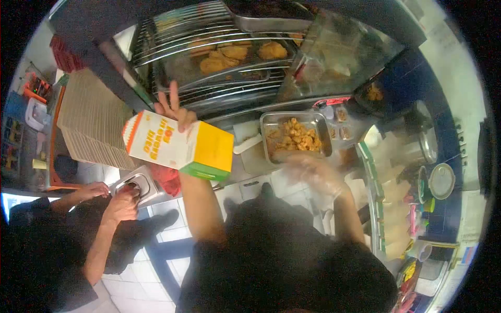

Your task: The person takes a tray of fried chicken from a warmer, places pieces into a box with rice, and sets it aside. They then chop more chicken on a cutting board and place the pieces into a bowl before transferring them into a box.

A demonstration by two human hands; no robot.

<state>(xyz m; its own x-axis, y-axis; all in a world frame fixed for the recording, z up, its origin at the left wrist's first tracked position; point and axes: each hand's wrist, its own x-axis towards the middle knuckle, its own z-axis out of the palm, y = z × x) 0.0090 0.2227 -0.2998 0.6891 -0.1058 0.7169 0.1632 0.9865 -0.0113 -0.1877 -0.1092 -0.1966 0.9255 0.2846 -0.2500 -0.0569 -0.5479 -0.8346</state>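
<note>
A white, yellow and green printed carton (177, 143) is tilted on its side in my left hand (176, 110), whose fingers show over its top edge, two of them pointing up. My right hand (313, 172), in what looks like a clear glove, is smeared by motion at the front edge of a steel tray (265, 128). Golden fried pieces (298, 135) lie in that tray. Whether my right hand holds anything cannot be made out. A white-handled utensil (247, 144) rests between the carton and the tray.
Behind stands a wire-racked cabinet (209, 31) with fried food. Folded cardboard (91, 117) is stacked at left. A co-worker's hands (122, 203) are at a small steel pan (148, 182). Open cartons (394, 208) line the right side, beside lidded tubs (441, 181).
</note>
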